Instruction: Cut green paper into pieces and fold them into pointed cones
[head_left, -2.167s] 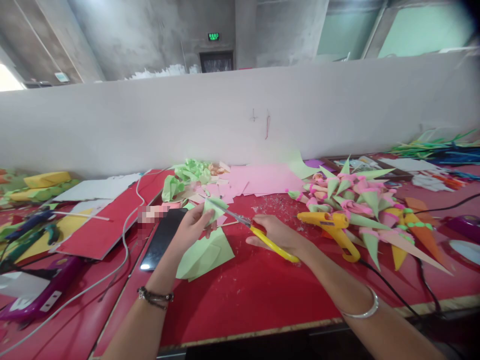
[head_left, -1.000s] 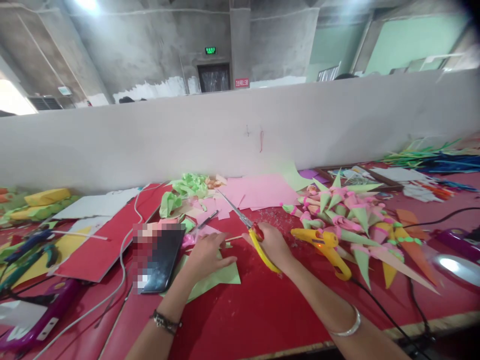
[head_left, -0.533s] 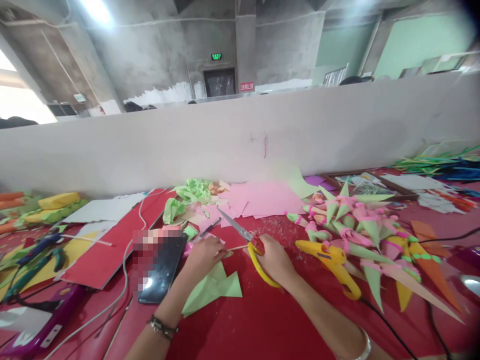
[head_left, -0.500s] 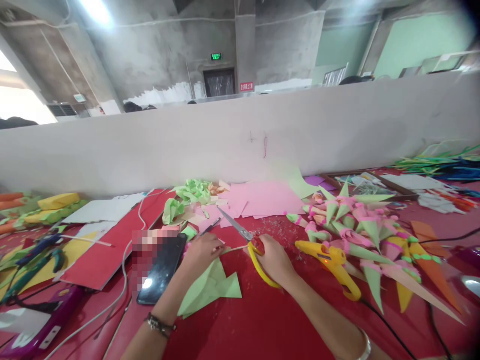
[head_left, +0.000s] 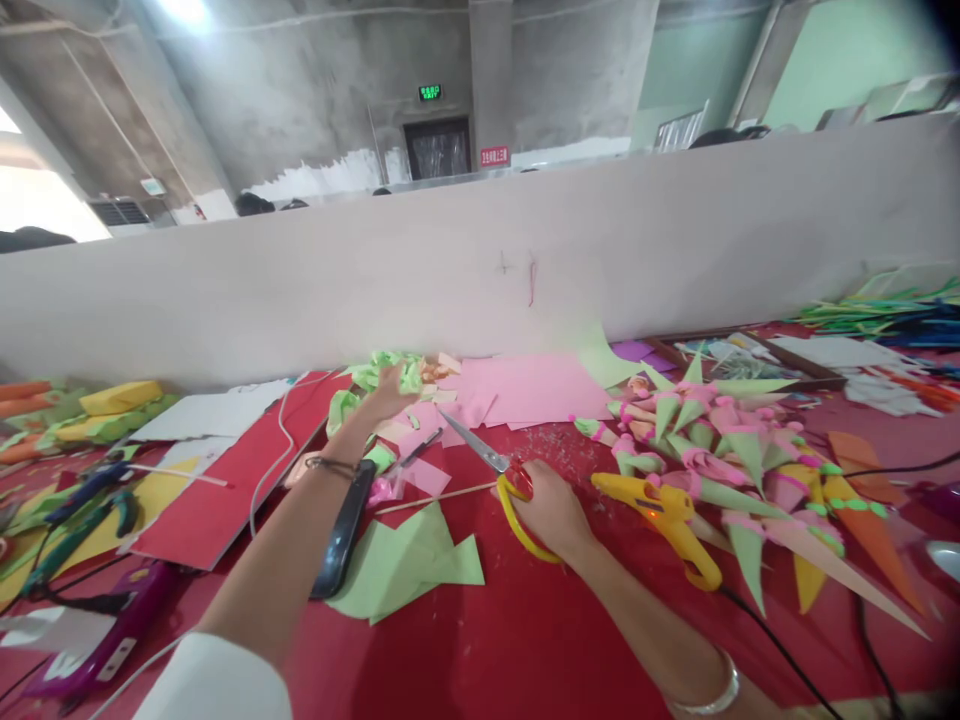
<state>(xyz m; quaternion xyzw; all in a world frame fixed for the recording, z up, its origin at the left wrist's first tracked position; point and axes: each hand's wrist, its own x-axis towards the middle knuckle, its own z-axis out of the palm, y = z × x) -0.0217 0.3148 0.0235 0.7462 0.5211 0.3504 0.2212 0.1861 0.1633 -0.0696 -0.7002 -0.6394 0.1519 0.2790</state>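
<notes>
My right hand (head_left: 551,510) is closed around the red and yellow handles of a pair of scissors (head_left: 480,447), whose blades point away to the upper left. A thin pale stick (head_left: 442,497) reaches from beside the right fingers toward the left; whether they grip it too I cannot tell. My left hand (head_left: 391,395) is stretched out at the crumpled green paper (head_left: 386,368) by the partition, its fingers mostly hidden. Folded light green paper (head_left: 405,565) lies in front of the stick. Beneath my left forearm is a dark phone (head_left: 346,530).
A yellow glue gun (head_left: 660,515) lies right of my right hand, beside a heap of paper cones (head_left: 720,450). Pink sheets (head_left: 532,390) are spread at the partition (head_left: 420,270). Pliers (head_left: 75,540), a red board (head_left: 225,490) and a purple power strip (head_left: 112,635) are on the left.
My left hand has left the stick and moved forward and left to the crumpled green paper. My right hand stays nearly in place with the scissors.
</notes>
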